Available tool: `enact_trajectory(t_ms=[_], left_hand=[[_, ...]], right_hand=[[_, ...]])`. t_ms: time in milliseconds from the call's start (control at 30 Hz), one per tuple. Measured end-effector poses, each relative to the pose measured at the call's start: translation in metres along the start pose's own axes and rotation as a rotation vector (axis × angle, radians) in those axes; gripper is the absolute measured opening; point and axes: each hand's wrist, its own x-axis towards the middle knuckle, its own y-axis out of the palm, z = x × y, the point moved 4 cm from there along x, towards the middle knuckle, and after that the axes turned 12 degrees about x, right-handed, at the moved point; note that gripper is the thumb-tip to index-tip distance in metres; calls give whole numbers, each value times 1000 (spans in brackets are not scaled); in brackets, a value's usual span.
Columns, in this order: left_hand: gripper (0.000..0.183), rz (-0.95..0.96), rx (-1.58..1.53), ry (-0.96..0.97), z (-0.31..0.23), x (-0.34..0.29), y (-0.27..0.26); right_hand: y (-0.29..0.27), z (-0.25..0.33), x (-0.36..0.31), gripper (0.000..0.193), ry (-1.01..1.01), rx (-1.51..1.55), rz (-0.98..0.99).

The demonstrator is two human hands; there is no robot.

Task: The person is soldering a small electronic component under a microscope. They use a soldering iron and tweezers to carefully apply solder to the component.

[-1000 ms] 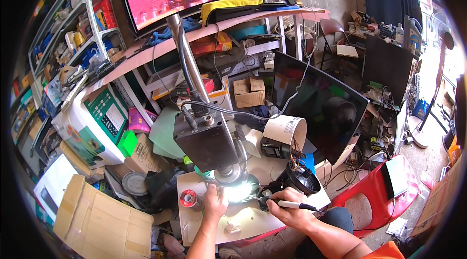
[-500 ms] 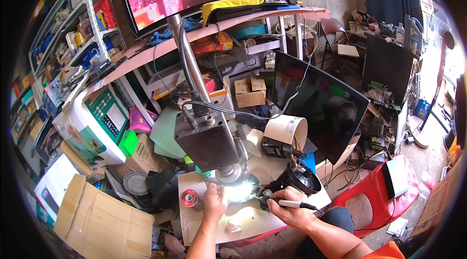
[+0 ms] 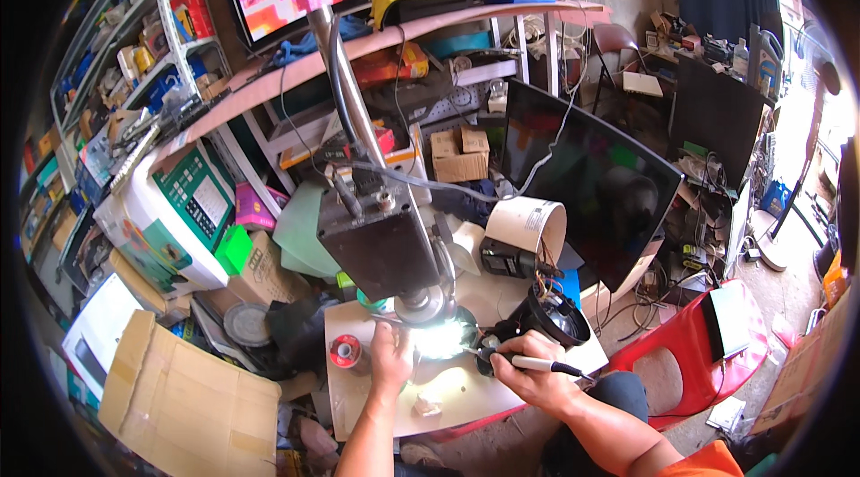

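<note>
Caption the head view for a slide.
Right hand grips a white-and-black pen-shaped tool; left hand beside a dazzling white light.

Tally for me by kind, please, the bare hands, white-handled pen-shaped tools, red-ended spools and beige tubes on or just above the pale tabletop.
Bare hands: 2, the left hand and the right hand
Pen-shaped tool: 1
Red-ended spool: 1
Beige tube: 1
Total: 5
</note>
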Motion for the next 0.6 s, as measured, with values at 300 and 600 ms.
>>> enact_trajectory(t_ms=[300, 600], left_hand=[[12, 36, -38, -86, -30, -2, -3], [15, 56, -114, -77, -33, 0, 0]], right_hand=[[-3, 2, -4, 16, 51, -23, -37], [2, -2, 1, 16, 31, -85, -22]])
